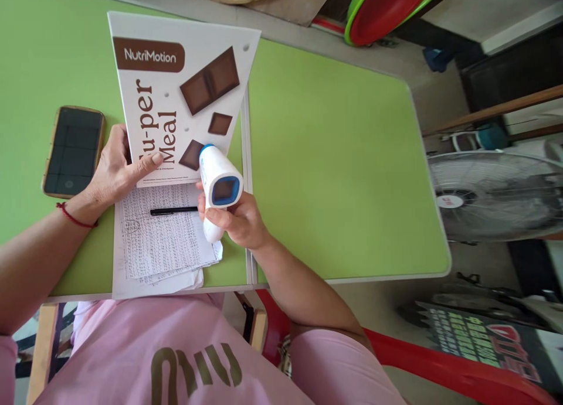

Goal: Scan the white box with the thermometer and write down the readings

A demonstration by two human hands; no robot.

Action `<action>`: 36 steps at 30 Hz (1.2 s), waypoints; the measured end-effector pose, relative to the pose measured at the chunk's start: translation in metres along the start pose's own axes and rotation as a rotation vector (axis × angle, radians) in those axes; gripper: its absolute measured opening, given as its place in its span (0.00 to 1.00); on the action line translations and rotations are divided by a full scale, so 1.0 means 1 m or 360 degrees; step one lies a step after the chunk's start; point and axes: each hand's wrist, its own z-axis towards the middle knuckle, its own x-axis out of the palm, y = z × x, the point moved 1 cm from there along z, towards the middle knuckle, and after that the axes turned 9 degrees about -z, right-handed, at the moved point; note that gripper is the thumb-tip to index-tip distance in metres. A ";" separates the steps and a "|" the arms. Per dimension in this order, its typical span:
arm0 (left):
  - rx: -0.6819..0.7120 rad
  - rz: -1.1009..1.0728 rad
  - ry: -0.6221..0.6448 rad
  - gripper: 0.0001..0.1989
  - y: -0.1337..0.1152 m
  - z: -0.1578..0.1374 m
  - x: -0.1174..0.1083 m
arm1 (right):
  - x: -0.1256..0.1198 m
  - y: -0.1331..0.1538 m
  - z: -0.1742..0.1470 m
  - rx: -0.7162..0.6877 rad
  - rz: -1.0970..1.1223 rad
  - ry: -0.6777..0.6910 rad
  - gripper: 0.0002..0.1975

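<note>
My left hand (116,167) grips the lower left edge of a white box (211,47) with brown lettering and pictures of chocolate pieces. Its thumb lies across the printed front, and the other fingers are hidden behind. In my right hand (240,220) is a white and blue infrared thermometer (214,170), its handle wrapped by the fingers. The thermometer's small dark screen faces me, and its head overlaps the box's lower right corner. Below the box lie handwritten sheets of paper (162,247), with a black pen (173,210) on top, partly hidden by my right hand.
A smartphone (74,152) in a tan case lies left of my left hand on the green table (343,159). Beyond the table's right end stands a fan (488,197). Red and green basins (378,12) are at the far right. A red chair (417,352) is near my right arm.
</note>
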 end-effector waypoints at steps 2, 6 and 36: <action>-0.0016 0.0030 0.0002 0.35 -0.002 0.000 0.001 | 0.000 0.003 0.000 0.0060 -0.0012 0.0015 0.15; -0.0023 0.0036 0.0013 0.37 -0.005 0.000 0.001 | 0.003 0.008 0.000 0.0169 -0.0042 0.0077 0.14; -0.0053 0.0062 0.0071 0.40 -0.006 0.004 -0.002 | 0.012 0.009 0.006 0.0241 -0.0001 0.0016 0.12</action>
